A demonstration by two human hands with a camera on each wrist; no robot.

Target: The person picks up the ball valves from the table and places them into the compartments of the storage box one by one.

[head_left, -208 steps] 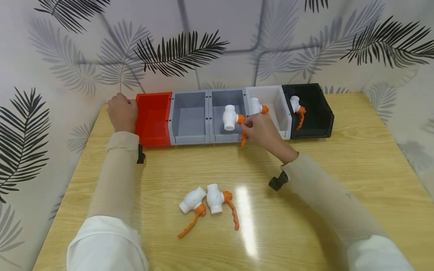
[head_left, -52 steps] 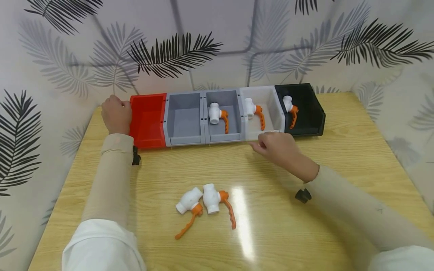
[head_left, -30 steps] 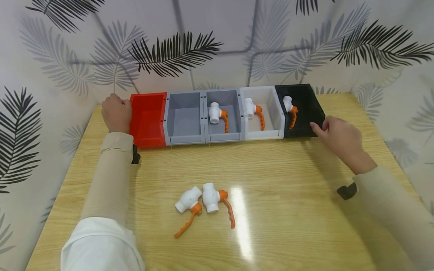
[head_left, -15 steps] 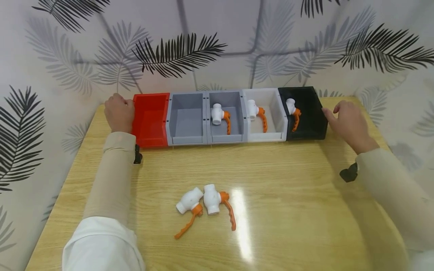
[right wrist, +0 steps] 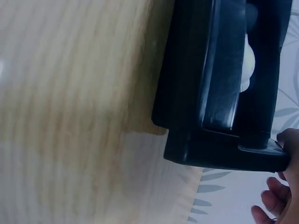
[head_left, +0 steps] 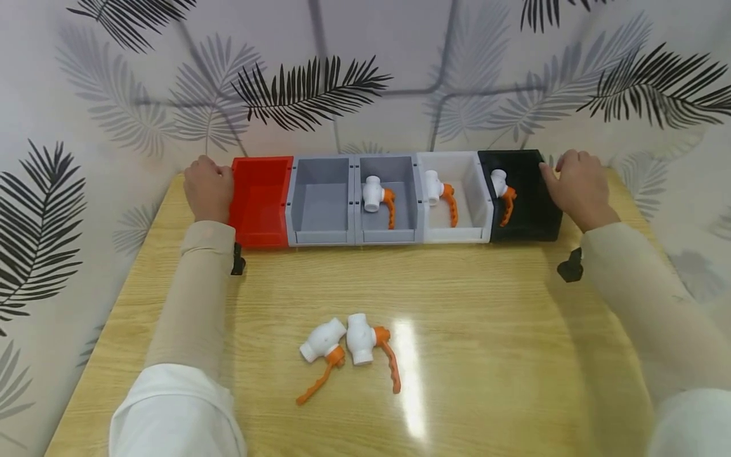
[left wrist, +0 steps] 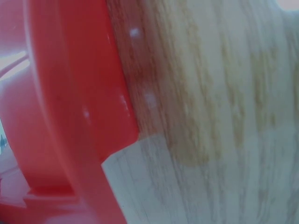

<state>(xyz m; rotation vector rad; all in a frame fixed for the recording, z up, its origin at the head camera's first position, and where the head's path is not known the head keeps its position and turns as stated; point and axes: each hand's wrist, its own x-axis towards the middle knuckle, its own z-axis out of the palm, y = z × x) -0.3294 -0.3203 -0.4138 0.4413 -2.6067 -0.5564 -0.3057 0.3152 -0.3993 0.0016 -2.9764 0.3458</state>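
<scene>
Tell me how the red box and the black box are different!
The red box is the leftmost box, and the black box is the rightmost. I see nothing inside the red box, but the black box holds a white valve with an orange handle. Both have open tops and stand on the table.

1. A hand could pass along the table between the bin row and the left loose valve and right loose valve, themselves barely apart.
2. From above, the red bin and left gray bin offer room.
3. Left sides are blocked: a third valve in the right gray bin, a fourth valve in the white bin, a fifth valve in the black bin.
4. The left hand bars the red end; the right hand, the black end.
5. The backdrop rises close behind.
</scene>
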